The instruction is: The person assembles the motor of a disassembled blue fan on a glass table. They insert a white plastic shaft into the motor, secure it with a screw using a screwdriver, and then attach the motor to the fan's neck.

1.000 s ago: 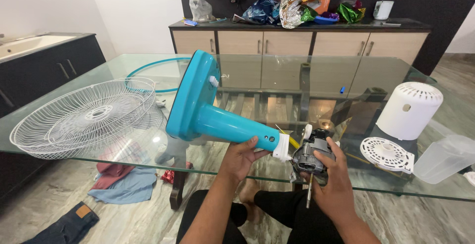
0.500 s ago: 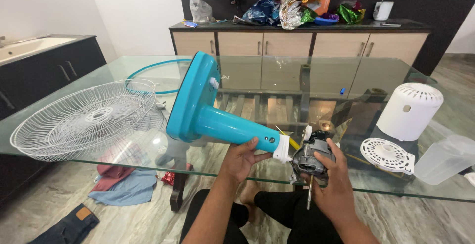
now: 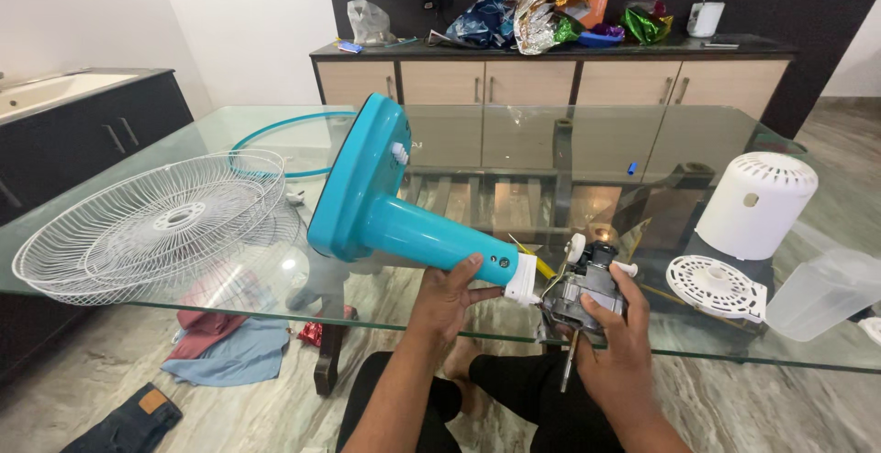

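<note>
Where the glass table (image 3: 514,141) fills most of the view, I log the big items first: a white wire fan grille (image 3: 156,223) lies flat at its left end, with a teal ring (image 3: 275,136) on the glass behind it. A wooden sideboard (image 3: 551,81) stands against the far wall, crumpled bags heaped on top.

The teal fan stand (image 3: 385,210) lies tipped on its side near the table's front edge, round base up and to the left, column running down to the right. At the right end stands a white domed motor cover (image 3: 757,201), a white vented disc (image 3: 716,286) just in front of it, and a clear plastic container (image 3: 821,292) beside that.

Left hand (image 3: 445,302): forearm comes up from below, wrist straight, fingers wrapped under the lower end of the column, thumb laid along its white collar. It grips the stand.

Right hand (image 3: 619,338): back of the hand faces me, fingers curled up over the fan motor (image 3: 583,292), closed around its grey metal body. The motor sits just beside the collar, yellow wires (image 3: 537,258) running between them.
</note>
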